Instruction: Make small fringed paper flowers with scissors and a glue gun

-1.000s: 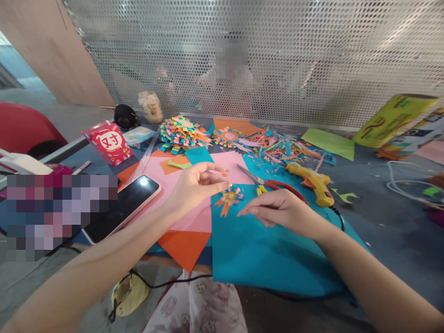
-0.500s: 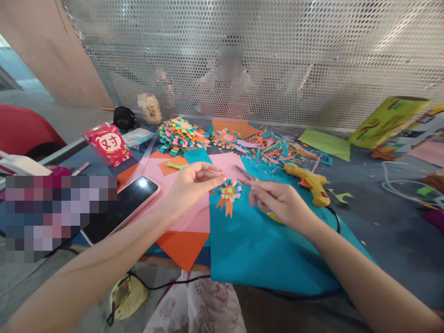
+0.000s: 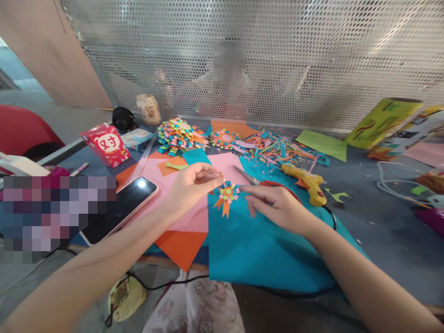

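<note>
One paper rosette (image 3: 227, 191), likely mid-positioning. Your left hand (image 3: 192, 183) is near-pinched, grip unclear; right hand (image 3: 281, 207) half-spread, seemingly empty. Next: align gently.

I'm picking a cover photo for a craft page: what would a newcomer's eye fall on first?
Probably the small paper rosette between the left hand and right hand. Next, the many-coloured frilled paper ball towards the back, with a tangle of paper strips farther right. The yellow glue gun also stands out, beyond the right hand.
</note>
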A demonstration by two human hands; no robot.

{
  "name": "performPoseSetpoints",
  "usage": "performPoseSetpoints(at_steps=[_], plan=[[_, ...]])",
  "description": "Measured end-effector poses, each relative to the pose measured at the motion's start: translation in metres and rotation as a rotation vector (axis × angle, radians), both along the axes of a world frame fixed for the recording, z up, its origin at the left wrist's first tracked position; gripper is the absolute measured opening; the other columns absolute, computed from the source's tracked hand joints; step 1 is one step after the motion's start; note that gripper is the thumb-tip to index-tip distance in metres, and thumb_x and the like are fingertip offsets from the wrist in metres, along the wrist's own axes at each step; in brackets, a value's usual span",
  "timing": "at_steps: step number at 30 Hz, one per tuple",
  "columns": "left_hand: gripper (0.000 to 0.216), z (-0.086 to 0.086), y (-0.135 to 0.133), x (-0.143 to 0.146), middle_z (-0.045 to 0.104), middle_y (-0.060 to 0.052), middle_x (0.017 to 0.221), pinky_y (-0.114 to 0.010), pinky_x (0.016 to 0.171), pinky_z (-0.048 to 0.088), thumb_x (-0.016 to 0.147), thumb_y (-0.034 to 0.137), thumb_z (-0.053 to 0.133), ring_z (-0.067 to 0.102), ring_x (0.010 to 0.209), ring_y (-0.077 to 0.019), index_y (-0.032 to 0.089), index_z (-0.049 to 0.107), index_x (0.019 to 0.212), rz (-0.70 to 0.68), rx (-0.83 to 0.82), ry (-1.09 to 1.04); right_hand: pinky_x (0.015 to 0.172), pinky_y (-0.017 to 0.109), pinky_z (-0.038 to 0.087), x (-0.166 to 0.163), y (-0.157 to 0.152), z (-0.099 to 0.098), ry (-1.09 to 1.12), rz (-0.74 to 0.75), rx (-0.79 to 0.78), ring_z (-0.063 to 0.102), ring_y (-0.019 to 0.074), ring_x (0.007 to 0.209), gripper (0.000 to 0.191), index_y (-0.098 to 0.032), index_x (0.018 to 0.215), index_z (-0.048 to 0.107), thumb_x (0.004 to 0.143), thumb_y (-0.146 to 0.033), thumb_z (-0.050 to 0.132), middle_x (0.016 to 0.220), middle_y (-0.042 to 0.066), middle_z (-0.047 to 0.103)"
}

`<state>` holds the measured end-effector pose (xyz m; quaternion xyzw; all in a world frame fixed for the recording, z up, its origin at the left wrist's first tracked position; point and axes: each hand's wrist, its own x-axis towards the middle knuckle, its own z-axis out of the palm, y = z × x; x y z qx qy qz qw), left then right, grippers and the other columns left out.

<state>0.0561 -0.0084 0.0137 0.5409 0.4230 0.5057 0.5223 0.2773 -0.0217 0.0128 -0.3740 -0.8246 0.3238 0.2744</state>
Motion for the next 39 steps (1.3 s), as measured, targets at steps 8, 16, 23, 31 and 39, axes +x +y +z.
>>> performPoseSetpoints(at_steps=[8,16,23,31,39], plan=[[0.027,0.002,-0.004,0.005,0.072,0.001,0.068,-0.022,0.057,0.050,0.062,0.017,0.080,0.064,0.059,-0.0108,0.017,0.061,0.081,-0.027,-0.029,-0.015,0.043,0.022,0.036,-0.008,0.000,-0.002,0.047,-0.028,-0.141,0.048,0.0101,0.042,0.037,-0.018,0.073,0.062,0.085,-0.053,0.058,0.047,-0.003,0.056],[0.029,0.000,-0.004,0.008,0.071,-0.001,0.065,-0.025,0.058,0.051,0.062,0.025,0.081,0.068,0.064,-0.0144,0.015,0.062,0.081,-0.030,-0.056,-0.069,0.042,0.022,0.030,-0.012,0.004,-0.006,0.130,-0.069,-0.284,0.039,0.0078,0.039,0.044,-0.020,0.060,0.050,0.078,-0.058,0.063,0.042,-0.006,0.048],[0.030,0.005,0.000,0.001,0.071,0.001,0.063,-0.019,0.054,0.049,0.057,0.025,0.085,0.068,0.063,-0.0116,0.018,0.060,0.071,0.006,-0.021,-0.292,0.045,0.023,0.033,-0.009,0.008,-0.013,0.058,-0.150,-0.230,0.042,0.0093,0.041,0.040,-0.019,0.066,0.055,0.081,-0.056,0.058,0.044,-0.005,0.049],[0.029,0.007,-0.001,-0.004,0.068,0.003,0.061,-0.018,0.044,0.046,0.062,0.029,0.084,0.067,0.057,-0.0119,0.020,0.061,0.076,-0.141,0.040,-0.369,0.054,0.029,0.041,-0.001,0.009,-0.008,-0.305,-0.307,0.301,0.060,0.0187,0.059,0.028,-0.017,0.085,0.070,0.088,-0.039,0.053,0.065,0.006,0.066],[0.012,-0.015,-0.004,0.006,0.075,-0.006,0.105,-0.031,0.087,0.056,0.089,0.023,0.060,0.072,0.097,-0.0183,0.020,0.066,0.098,0.066,0.672,0.289,0.065,0.032,0.058,-0.006,0.009,0.005,0.326,-0.158,-0.212,0.072,0.0205,0.075,0.038,-0.019,0.104,0.070,0.082,-0.050,0.062,0.088,0.007,0.075]])
